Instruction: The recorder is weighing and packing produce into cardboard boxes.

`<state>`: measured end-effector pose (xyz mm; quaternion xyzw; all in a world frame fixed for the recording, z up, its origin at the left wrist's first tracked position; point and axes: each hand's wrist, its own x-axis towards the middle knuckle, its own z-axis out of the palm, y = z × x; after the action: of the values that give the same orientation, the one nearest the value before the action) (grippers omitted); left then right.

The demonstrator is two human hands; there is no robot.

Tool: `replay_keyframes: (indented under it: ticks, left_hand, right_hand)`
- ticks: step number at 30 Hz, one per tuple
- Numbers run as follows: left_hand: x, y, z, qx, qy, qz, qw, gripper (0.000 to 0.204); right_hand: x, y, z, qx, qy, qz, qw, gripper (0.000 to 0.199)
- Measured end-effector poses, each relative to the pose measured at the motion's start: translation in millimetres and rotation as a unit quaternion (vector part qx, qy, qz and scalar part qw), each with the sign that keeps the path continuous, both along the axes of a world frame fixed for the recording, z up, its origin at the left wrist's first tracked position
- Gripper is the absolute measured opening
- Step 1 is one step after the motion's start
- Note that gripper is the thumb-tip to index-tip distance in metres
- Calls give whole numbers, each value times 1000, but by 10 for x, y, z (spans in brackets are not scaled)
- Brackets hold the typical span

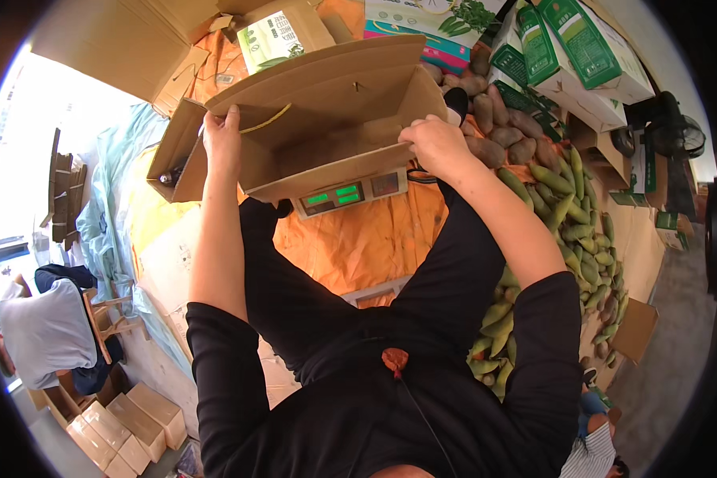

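Observation:
An open, long cardboard box (319, 166) rests over a digital scale (350, 196) whose display glows green. Its inside looks bare apart from a yellow cord (268, 120) strung near the left end. My left hand (222, 142) is closed on the box's left edge, next to a flap folded outward. At the near right corner, the fingers of my right hand (436, 146) pinch the rim. The scale's platform is mostly hidden under the box. Both forearms reach forward over my black-clad legs.
Long green vegetables or fruit (573, 215) lie piled at my right, with brownish-red tubers (498, 131) beyond. Green-and-white cartons (589, 48) stand far right, near a fan (681, 135). An orange sheet (358, 247) covers the floor. A draped chair (52, 327) and cardboard boxes (131, 418) are left; another person (593, 446) lower right.

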<state>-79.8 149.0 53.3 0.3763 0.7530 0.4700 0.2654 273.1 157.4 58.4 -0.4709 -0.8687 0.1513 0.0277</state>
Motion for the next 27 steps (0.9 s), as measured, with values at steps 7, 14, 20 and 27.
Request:
replay_keyframes:
  ticks: [7,14,20,27]
  left_hand:
    - [234,-270,226,206,-190,95,955,57]
    - [892,-810,288,10,253,-221,942,57]
    - [1043,-825,-48,-139,433,-298,839,47]
    - [1050,-781,-217,-97,467,-282,832,18]
  right_hand:
    - [-27,-9,-7,30,-27,0,999,14]
    - [13,-33,86,-19,33,-31,999,19]
    - [440,74,386,-21,259,-91,961,25]
    - [1341,-141,406,-35,261,-239,935,26]
